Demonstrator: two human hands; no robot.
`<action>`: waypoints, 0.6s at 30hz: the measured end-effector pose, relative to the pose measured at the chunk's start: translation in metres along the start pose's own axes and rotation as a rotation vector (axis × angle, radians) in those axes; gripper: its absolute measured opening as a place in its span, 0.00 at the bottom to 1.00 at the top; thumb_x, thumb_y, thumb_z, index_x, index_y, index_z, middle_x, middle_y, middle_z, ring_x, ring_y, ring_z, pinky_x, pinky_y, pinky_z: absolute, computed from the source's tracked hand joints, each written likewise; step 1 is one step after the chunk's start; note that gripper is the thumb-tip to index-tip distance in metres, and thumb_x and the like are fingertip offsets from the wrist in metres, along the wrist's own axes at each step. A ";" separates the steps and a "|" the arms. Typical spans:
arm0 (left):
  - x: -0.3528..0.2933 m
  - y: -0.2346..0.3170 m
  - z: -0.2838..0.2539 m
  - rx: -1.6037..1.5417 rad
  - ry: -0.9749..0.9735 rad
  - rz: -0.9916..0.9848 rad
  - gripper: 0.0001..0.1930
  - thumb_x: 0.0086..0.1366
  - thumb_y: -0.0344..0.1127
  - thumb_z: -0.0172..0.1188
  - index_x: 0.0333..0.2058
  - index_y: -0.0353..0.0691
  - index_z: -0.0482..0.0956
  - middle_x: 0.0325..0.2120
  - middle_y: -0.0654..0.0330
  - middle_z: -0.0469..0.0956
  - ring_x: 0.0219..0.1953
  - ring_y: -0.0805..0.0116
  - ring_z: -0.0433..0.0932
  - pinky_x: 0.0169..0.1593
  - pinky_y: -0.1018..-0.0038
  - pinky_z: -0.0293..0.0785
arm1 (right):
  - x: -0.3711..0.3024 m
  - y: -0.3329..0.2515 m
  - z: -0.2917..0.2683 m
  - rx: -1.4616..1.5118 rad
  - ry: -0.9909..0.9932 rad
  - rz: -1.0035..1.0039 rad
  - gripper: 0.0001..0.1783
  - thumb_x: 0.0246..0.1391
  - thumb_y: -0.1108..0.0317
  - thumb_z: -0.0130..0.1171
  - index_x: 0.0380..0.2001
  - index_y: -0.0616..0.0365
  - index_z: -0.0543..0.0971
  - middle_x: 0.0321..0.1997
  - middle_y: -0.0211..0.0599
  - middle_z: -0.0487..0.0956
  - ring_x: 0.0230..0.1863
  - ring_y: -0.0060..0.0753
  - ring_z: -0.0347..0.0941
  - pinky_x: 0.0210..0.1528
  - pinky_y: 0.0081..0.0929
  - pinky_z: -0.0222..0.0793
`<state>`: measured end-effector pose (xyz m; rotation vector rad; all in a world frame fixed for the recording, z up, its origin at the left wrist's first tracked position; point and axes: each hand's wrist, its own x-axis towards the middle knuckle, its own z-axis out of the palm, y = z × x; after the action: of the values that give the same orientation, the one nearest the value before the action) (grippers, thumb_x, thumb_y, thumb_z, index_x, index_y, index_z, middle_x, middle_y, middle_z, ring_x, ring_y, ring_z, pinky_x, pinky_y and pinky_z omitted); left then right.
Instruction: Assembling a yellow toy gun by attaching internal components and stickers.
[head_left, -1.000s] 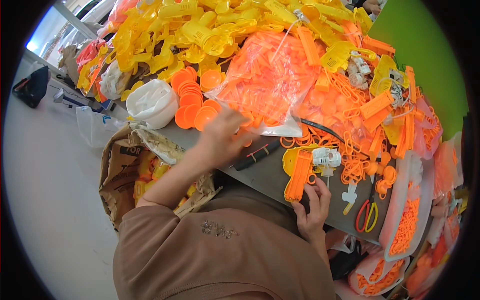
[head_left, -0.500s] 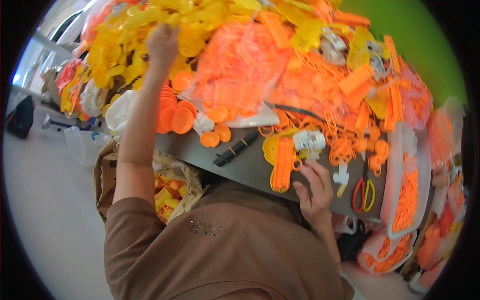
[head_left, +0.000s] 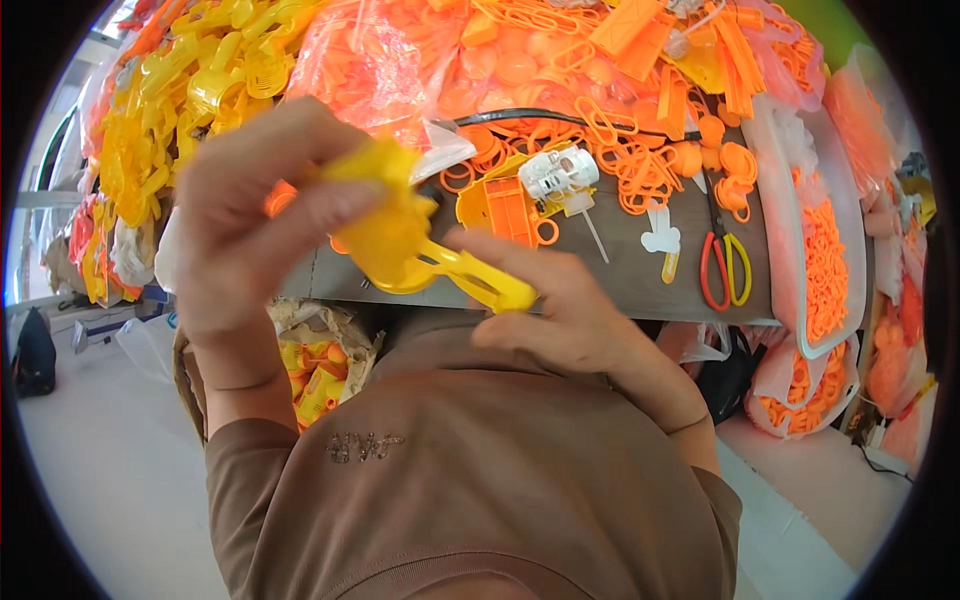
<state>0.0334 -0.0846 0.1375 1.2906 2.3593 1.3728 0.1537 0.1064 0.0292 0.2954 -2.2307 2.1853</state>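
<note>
My left hand (head_left: pixel 265 215), its fingers closed, holds up a yellow plastic piece (head_left: pixel 395 245) over the near table edge. The piece has a broad body, blurred by motion, and a slotted handle pointing down to the right. My right hand (head_left: pixel 575 315) is at the handle's end, thumb and index finger apart on either side of it. Whether they touch it I cannot tell. Beyond my right hand lie an orange ridged part (head_left: pixel 510 212) on a yellow piece, and a clear-and-white mechanism (head_left: pixel 558 172) with a thin pale rod.
Yellow parts (head_left: pixel 215 75) are heaped at far left, beside a clear bag of orange parts (head_left: pixel 370 50). Red-and-yellow-handled scissors (head_left: pixel 715 270) lie near a white flat piece (head_left: pixel 660 235). A clear bin (head_left: pixel 855 250) of orange pieces stands right. Below left is an open sack (head_left: pixel 365 345).
My left hand has come back from the yellow heap with a yellow plastic piece. My right hand has moved left to the piece's handle. The view has shifted.
</note>
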 end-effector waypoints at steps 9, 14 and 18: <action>-0.041 -0.035 0.091 -0.160 0.343 -0.060 0.48 0.43 0.35 0.74 0.60 0.37 0.52 0.48 0.55 0.68 0.48 0.63 0.71 0.49 0.71 0.70 | -0.017 0.026 0.014 0.515 -0.155 0.148 0.21 0.60 0.64 0.50 0.52 0.64 0.63 0.39 0.37 0.73 0.37 0.24 0.71 0.39 0.21 0.70; -0.033 -0.051 0.096 -0.151 0.127 -0.176 0.35 0.45 0.32 0.71 0.52 0.31 0.66 0.47 0.52 0.70 0.46 0.65 0.73 0.47 0.71 0.71 | -0.030 0.035 -0.002 0.269 -0.307 0.166 0.31 0.59 0.56 0.52 0.57 0.65 0.58 0.45 0.39 0.72 0.40 0.25 0.72 0.42 0.23 0.69; -0.020 -0.068 0.110 0.073 0.043 -0.053 0.30 0.46 0.33 0.70 0.50 0.35 0.71 0.48 0.50 0.70 0.46 0.58 0.73 0.48 0.68 0.71 | -0.048 0.029 -0.035 0.150 -0.108 0.194 0.23 0.58 0.60 0.52 0.52 0.63 0.67 0.41 0.36 0.75 0.37 0.22 0.72 0.39 0.20 0.69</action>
<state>0.0581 -0.0424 0.0163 1.2188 2.4754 1.3239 0.1927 0.1475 -0.0048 0.2107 -2.2395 2.4994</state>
